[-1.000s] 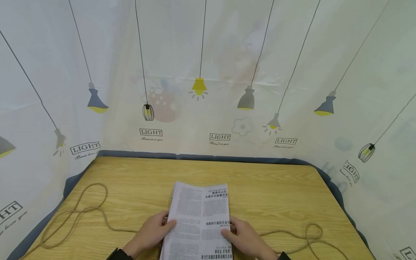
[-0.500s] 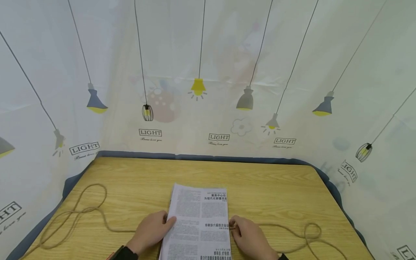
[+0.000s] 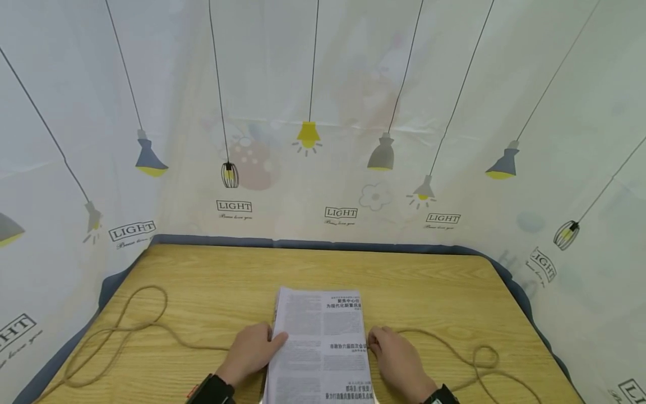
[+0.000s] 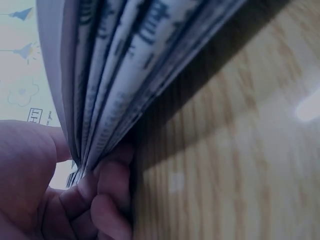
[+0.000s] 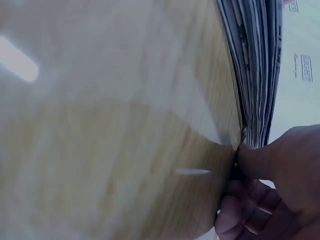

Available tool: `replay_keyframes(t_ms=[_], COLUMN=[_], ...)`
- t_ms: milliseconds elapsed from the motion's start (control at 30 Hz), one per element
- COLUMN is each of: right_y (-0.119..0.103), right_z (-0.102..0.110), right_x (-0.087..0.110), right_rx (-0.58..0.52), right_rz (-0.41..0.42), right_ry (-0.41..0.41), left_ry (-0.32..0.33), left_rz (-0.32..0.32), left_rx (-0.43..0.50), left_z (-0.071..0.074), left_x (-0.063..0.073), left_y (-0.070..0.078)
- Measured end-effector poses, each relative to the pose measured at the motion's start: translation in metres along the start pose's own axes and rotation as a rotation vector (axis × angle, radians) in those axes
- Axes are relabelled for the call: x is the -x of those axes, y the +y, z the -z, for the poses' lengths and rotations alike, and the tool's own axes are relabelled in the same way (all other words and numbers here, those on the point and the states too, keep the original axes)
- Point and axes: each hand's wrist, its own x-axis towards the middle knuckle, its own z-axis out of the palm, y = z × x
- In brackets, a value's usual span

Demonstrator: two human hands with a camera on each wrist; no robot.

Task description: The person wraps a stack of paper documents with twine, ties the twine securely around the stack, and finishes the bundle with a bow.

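Observation:
A thick stack of folded newspapers [image 3: 320, 348] lies at the near middle of the table. My left hand [image 3: 254, 350] grips its left edge, thumb on top and the other fingers underneath, as the left wrist view shows on the layered newspapers [image 4: 112, 95]. A tan rope [image 3: 197, 344] runs under the stack and comes out on both sides. At the right edge my right hand [image 3: 398, 359] pinches the rope close beside the paper, fingers curled. In the right wrist view the right thumb [image 5: 255, 161] is right at the stack's lower edge; the pinched bit of rope is mostly hidden.
Loose rope loops lie on the left of the wooden table [image 3: 404, 280], and a smaller rope loop [image 3: 486, 359] on the right. A pale curtain [image 3: 282, 67] printed with lamps surrounds the table's back and sides, with a dark blue border [image 3: 303, 244].
The right thumb has left the top of the newspapers, and the right hand now pinches the rope. Both hands, the stack and the nearby rope have shifted slightly right.

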Motion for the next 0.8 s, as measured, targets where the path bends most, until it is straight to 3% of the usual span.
replay_keyframes(t_ms=[367, 600, 800], right_y=[0.009, 0.009, 0.011], right_z=[0.007, 0.007, 0.007], right_x=[-0.010, -0.009, -0.009], right_rx=[-0.007, -0.013, -0.036], right_rz=[-0.075, -0.069, -0.071], right_ry=[-0.055, -0.021, -0.016], left_ry=[-0.009, -0.014, 0.027], left_rz=[0.057, 0.053, 0.055], left_rx=[-0.087, -0.106, -0.106], left_z=[-0.009, -0.008, -0.010], left_x=[-0.010, -0.008, -0.006], left_y=[0.011, 0.013, 0.013])
